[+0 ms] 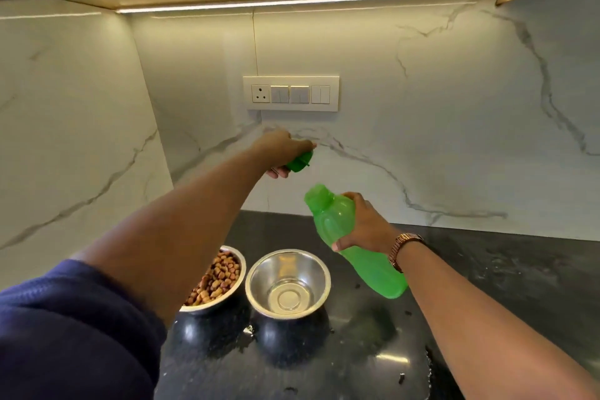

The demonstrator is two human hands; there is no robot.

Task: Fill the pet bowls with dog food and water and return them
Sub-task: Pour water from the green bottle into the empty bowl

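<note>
Bowls stand side by side on the dark counter [487,286], below and between the two hands. The bowl of dog food [224,273], the one under the left forearm, is steel and heaped with brown kibble [218,279]; the forearm hides part of its rim. The second bowl [288,282] sits just right of it, nearly touching, almost under the right hand. It is shiny steel, and whether any water lies in its bottom cannot be told.

The right hand [363,224] grips a green bottle [350,243] around its upper body, thumb in front and fingers curled behind, a watch [404,250] on its wrist. The bottle is tilted, with its open mouth up and toward the left hand and its base down past the wrist, above the counter. The mouth is above and a little to the right of the second bowl. How full the bottle is cannot be told.

The left hand [285,153] is raised higher and farther out, near the marble wall [454,107], fingers curled round the green cap [300,162]. A dark blue sleeve [65,334] is pushed up that arm.

Beyond the left hand a switch panel [291,93] is set in the wall. To the right of the right hand the counter runs on to the wall's foot, with small specks scattered on it. Left of the left arm, a side wall closes the corner.
</note>
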